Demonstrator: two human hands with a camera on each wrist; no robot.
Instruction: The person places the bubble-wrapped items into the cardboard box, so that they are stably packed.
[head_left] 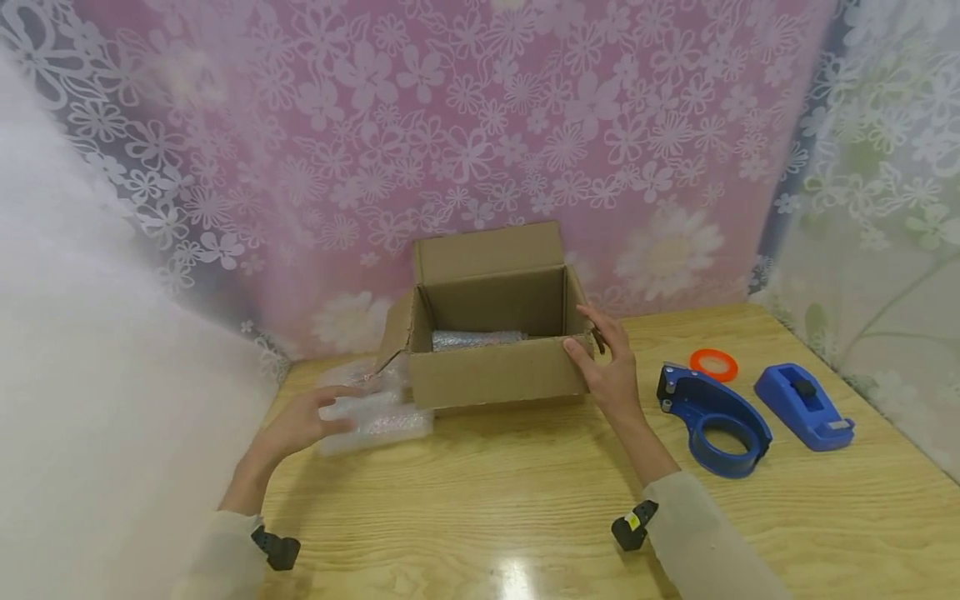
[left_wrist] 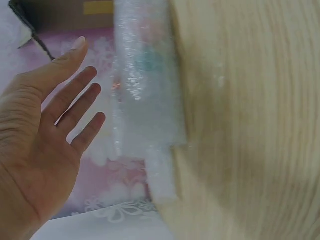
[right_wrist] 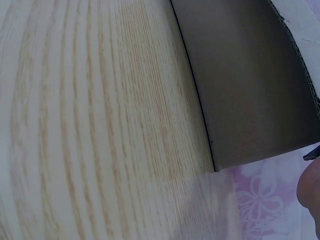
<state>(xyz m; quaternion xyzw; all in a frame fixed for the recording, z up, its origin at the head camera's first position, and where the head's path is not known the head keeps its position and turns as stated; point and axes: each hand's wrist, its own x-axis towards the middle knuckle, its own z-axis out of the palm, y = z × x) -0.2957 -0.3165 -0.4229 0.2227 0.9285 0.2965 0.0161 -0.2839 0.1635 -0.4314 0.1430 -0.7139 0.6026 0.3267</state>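
An open cardboard box point(head_left: 498, 377) stands towards the back of the table with its back flap raised. Inside it lies a bubble-wrapped item point(head_left: 476, 338), partly hidden by the front wall. My right hand point(head_left: 611, 375) grips the box's front right corner, thumb at the front and fingers over the right side; the right wrist view shows only a fingertip. Left of the box are bubble-wrapped packages point(head_left: 390, 425), blurred in the head view. Beside them is my left hand point(head_left: 298, 423), its fingers extended and apart from the wrap point(left_wrist: 147, 75) in the left wrist view.
On the right of the wooden table point(head_left: 480, 500) sit a blue tape gun point(head_left: 723, 429), an orange tape roll point(head_left: 713, 365) and a blue tape dispenser point(head_left: 806, 408). Flowered curtain cloth point(head_left: 480, 125) hangs close behind the box.
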